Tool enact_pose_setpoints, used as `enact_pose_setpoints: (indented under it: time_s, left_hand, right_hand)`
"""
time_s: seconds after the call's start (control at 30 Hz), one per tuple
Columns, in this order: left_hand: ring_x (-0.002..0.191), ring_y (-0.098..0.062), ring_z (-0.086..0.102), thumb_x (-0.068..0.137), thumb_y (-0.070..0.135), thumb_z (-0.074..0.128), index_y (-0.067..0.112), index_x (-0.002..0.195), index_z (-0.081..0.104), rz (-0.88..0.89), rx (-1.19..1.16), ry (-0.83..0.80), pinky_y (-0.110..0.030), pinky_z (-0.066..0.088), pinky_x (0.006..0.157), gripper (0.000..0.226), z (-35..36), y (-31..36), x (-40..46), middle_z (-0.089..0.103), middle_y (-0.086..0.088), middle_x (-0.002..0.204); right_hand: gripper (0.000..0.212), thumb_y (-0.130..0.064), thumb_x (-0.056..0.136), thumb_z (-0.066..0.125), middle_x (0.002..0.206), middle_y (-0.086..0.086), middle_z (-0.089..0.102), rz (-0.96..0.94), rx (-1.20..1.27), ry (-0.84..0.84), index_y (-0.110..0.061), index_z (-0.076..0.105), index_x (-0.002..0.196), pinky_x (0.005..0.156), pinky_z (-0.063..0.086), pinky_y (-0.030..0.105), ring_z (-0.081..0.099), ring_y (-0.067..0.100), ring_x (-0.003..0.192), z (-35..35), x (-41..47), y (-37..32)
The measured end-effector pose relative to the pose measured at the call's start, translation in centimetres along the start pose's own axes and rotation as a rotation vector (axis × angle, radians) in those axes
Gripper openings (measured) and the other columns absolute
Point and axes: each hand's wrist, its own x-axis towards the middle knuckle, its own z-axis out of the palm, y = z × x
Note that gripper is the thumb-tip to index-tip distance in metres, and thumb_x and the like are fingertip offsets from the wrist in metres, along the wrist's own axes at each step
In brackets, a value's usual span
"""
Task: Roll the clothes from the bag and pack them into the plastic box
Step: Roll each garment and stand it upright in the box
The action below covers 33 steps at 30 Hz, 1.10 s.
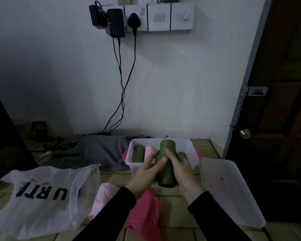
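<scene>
I have my left hand (146, 173) and right hand (182, 171) wrapped around a green roll (166, 164), fingers curled onto it from both sides, at the centre of the frame over the near edge of the plastic box (189, 148). Inside the box lie another green roll (138, 153) and a pink roll (149, 151). The bag (42, 193) lies flat at lower left, with loose pink clothes (146, 214) at bottom centre.

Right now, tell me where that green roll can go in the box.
Both hands hold the green roll over the plastic box. Left side is crowded: green roll, pink roll. Bare room shows along the right wall.
</scene>
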Motion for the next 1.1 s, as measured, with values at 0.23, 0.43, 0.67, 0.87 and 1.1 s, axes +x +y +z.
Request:
enact_pose_setpoints:
  time_s: [0.23,0.43,0.67,0.87,1.1]
  left_hand:
    - [0.096,-0.020,0.071,0.092,0.027,0.060,0.002,0.123,0.060,-0.070,0.120,0.021,-0.030,0.058,0.081,0.039,0.5,1.1,2.7,0.073,-0.011,0.104]
    - [0.082,-0.009,0.070,0.093,0.033,0.059,0.008,0.111,0.066,-0.034,0.289,0.135,-0.024,0.058,0.072,0.032,2.1,1.4,6.2,0.072,-0.003,0.094]
    - [0.096,-0.023,0.066,0.094,0.046,0.051,0.009,0.105,0.066,-0.067,0.892,0.259,-0.029,0.051,0.082,0.042,3.0,1.3,12.2,0.071,-0.007,0.101]
    - [0.109,-0.034,0.058,0.099,0.040,0.041,-0.006,0.117,0.057,-0.247,1.107,0.082,-0.033,0.044,0.086,0.052,5.7,-1.1,15.0,0.061,-0.023,0.119]
    - [0.116,-0.030,0.057,0.099,0.033,0.045,0.000,0.125,0.052,-0.278,1.150,0.016,-0.032,0.044,0.094,0.042,7.0,-1.2,16.1,0.059,-0.017,0.125]
  right_hand:
    - [0.038,-0.041,0.088,0.062,0.109,0.006,0.066,-0.069,-0.159,-0.037,-0.018,0.057,0.118,0.072,0.053,0.026,0.064,0.012,0.090,-1.9,2.5,-1.3]
    - [0.053,-0.055,0.095,0.035,0.116,0.004,0.063,-0.436,-0.933,0.211,-0.014,0.061,0.119,0.088,0.048,0.035,0.059,0.022,0.106,-6.1,8.1,-1.5]
    - [0.040,-0.027,0.101,0.031,0.130,0.009,0.058,-0.140,-0.943,0.081,-0.019,0.044,0.138,0.094,0.046,0.034,0.056,0.026,0.114,-8.8,11.2,0.5]
    - [0.047,-0.018,0.102,0.030,0.126,0.013,0.059,-0.178,-0.898,0.068,-0.017,0.029,0.148,0.080,0.045,0.029,0.059,0.026,0.102,-8.8,11.5,0.7]
    - [0.050,-0.021,0.102,0.029,0.127,0.013,0.059,-0.187,-0.912,0.068,-0.021,0.021,0.152,0.076,0.047,0.030,0.060,0.026,0.102,-9.1,12.4,1.2]
